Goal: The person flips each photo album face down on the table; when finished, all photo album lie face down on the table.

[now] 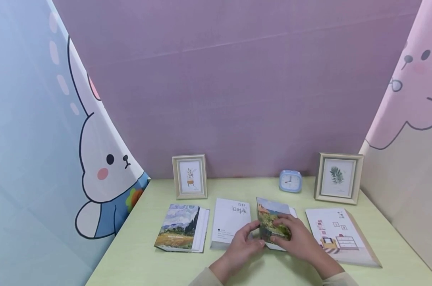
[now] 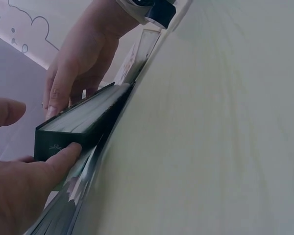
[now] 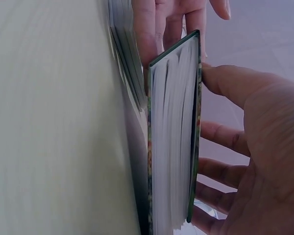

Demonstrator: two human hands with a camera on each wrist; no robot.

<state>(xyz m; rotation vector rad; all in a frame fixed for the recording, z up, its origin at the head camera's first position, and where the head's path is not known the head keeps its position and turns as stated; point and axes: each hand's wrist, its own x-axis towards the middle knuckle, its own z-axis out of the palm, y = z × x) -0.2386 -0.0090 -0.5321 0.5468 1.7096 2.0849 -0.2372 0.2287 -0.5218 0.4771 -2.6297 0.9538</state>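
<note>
A photo album (image 1: pixel 273 210) with a painted landscape cover and dark green spine (image 2: pixel 54 145) lies between both hands, its white page edges (image 3: pixel 171 127) facing the right wrist camera. My left hand (image 1: pixel 240 245) is at the spine side, its thumb (image 2: pixel 63 159) extended against the spine. From above, my right hand (image 1: pixel 297 238) rests spread fingertips and thumb on the front cover. A white album (image 1: pixel 231 220) lies close to the left of it, partly covered by the left hand in the head view.
Another landscape-covered album (image 1: pixel 178 228) lies at the left, and a white book with a furniture drawing (image 1: pixel 341 234) at the right. Behind stand a small picture frame (image 1: pixel 190 176), a blue alarm clock (image 1: pixel 290 181) and a larger frame (image 1: pixel 339 178), near the purple backdrop (image 1: pixel 237 99).
</note>
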